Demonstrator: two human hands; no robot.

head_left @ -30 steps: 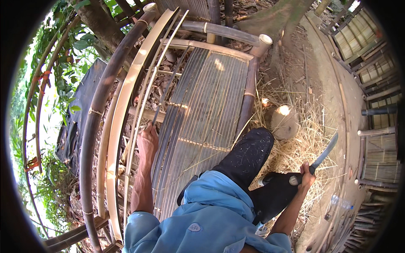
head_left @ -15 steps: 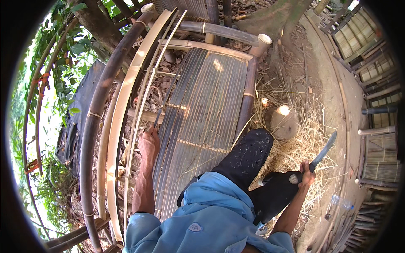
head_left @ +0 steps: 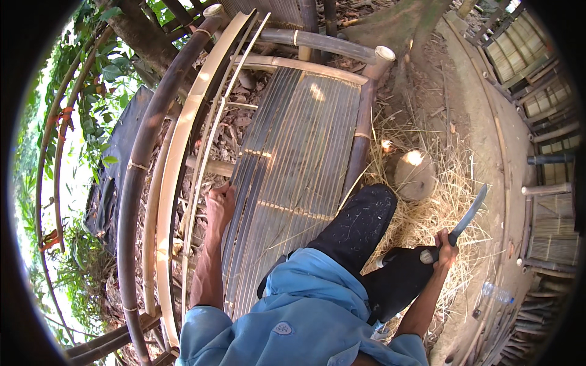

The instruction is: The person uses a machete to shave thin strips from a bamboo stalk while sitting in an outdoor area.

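My left hand [head_left: 220, 204] is closed at the left edge of the slatted bamboo bench seat [head_left: 305, 165], its fingers pinched on a dark bamboo strip [head_left: 237, 172]. That strip lies close alongside the other dark strips; where it ends is hidden by the hand. Out to the right, my right hand [head_left: 447, 249] grips a machete by its dark handle, above the straw beside my bent leg. The machete's curved blade [head_left: 471, 212] points up and away, touching nothing that I can see.
Long pale split bamboo [head_left: 183, 146] and thin strips [head_left: 210, 131] run along the left side, inside a thick bamboo rail [head_left: 131, 201]. A round wooden block [head_left: 415, 177] stands in loose straw [head_left: 461, 274]. A clear plastic bottle [head_left: 497, 293] lies at right, near stacked sticks [head_left: 531, 329].
The dark strip at my left hand has swung right, from standing apart over the gap to lying against the other strips. My right hand and the machete have barely moved.
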